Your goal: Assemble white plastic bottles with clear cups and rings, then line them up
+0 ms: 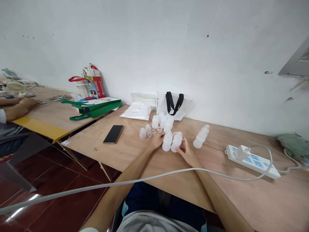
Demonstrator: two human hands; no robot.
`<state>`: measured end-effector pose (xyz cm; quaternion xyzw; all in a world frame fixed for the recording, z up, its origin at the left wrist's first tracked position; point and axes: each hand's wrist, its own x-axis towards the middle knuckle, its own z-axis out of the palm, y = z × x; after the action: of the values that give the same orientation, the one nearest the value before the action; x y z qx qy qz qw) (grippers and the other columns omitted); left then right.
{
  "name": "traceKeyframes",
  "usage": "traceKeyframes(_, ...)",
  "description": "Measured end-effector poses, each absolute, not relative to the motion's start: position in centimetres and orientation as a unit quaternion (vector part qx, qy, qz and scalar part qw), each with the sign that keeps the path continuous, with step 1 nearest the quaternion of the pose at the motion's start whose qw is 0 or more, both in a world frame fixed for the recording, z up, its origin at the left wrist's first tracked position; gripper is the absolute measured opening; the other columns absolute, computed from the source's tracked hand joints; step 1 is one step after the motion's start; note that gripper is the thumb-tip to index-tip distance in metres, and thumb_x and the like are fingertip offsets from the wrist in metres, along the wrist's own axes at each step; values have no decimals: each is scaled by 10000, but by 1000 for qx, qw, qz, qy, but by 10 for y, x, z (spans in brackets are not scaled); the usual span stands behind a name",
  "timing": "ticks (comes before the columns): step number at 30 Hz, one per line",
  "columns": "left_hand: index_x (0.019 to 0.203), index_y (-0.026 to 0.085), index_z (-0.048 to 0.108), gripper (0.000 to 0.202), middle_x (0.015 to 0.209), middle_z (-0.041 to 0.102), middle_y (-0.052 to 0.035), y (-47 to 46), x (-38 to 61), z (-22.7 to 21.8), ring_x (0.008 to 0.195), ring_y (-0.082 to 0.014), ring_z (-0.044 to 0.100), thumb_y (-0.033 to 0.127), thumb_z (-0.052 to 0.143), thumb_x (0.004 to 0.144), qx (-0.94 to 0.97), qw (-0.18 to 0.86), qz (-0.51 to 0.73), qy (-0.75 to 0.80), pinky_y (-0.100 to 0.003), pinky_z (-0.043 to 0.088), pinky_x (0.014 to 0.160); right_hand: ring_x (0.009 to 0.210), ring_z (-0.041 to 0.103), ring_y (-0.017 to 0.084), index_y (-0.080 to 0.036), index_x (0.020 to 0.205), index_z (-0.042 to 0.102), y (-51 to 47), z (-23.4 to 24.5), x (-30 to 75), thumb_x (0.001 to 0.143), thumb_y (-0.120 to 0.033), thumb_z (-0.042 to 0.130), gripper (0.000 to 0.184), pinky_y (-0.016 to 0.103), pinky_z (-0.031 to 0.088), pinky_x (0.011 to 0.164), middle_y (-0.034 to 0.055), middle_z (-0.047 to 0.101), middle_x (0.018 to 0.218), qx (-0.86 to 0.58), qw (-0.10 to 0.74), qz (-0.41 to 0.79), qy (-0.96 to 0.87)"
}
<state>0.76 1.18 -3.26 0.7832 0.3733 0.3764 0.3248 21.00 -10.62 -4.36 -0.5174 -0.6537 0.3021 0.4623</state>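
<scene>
Two frosted white baby bottles with clear domed tops stand side by side in front of me: the left bottle [167, 142] and the right bottle [177, 141]. My left hand [157, 141] is curled against the left bottle, its fingertips partly hidden behind it. Around the side of the right bottle closes my right hand [187, 152], thumb at the front near its base. Just behind stand several more frosted bottles [168, 124]. Clear domed caps [143, 133] and small rings [159, 129] lie to the left of them.
A row of bottles [201, 138] stands at right, near a power strip [253, 161]. A grey cable [145, 181] crosses in front of my forearms. A phone [113, 134] lies left; a white package [137, 111] and white bag [185, 108] sit by the wall. Another person's hand [27, 103] is far left.
</scene>
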Motion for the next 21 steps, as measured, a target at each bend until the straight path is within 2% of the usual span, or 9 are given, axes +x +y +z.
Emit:
traceKeyframes(4,739,166,653,646,610,627,-47,4,7,-27,615,-188,589,558,253,1060,730,355,433,391,-309,467,635,1363,546,313,-286,1612,205,-105,-47,209,909,-537,671,880,543,412,1161,125,435,1601,-537,439,291,-658)
traceKeyframes(6,828,164,668,744,552,573,-35,0,4,-27,544,-180,548,621,125,1053,722,369,449,375,-315,452,598,1333,573,313,-287,1616,196,-105,-48,210,908,-531,673,887,547,427,1150,124,461,1582,-536,444,292,-657)
traceKeyframes(8,984,153,674,786,581,584,-31,-3,0,-28,532,-178,535,677,89,1027,731,374,454,347,-322,455,595,1335,575,310,-295,1615,188,-105,-49,211,906,-526,674,891,554,430,1149,115,496,1555,-528,452,291,-658)
traceKeyframes(10,1118,155,652,771,727,662,-53,-5,-4,-28,620,-193,587,742,167,991,761,356,444,310,-335,483,650,1342,573,306,-300,1612,188,-106,-49,210,903,-528,675,890,554,432,1149,112,520,1533,-523,458,288,-659)
traceKeyframes(12,1207,182,626,713,931,716,-77,-6,-7,-27,788,-227,648,775,326,948,801,324,412,290,-352,510,757,1336,579,305,-303,1606,204,-106,-48,209,897,-536,680,885,544,442,1142,116,517,1533,-529,460,280,-656)
traceKeyframes(15,1267,215,613,609,1154,720,-86,-10,-8,-21,1029,-274,659,701,541,908,841,286,350,297,-378,500,927,1305,602,304,-306,1596,228,-107,-47,208,894,-540,675,864,531,466,1116,116,503,1544,-541,456,270,-653)
traceKeyframes(18,1269,212,635,555,1244,711,-87,-16,-5,-15,1122,-281,649,615,645,887,858,286,315,288,-379,479,1001,1222,648,319,-284,1564,303,-107,-45,207,888,-546,666,811,545,496,1065,117,572,1475,-562,441,260,-650)
traceKeyframes(21,1194,213,681,546,1169,739,-62,-20,-1,-12,1038,-258,671,617,716,829,859,284,297,306,-345,510,928,1221,644,341,-253,1516,378,-109,-41,207,871,-565,678,776,553,503,1046,122,628,1402,-580,428,249,-647)
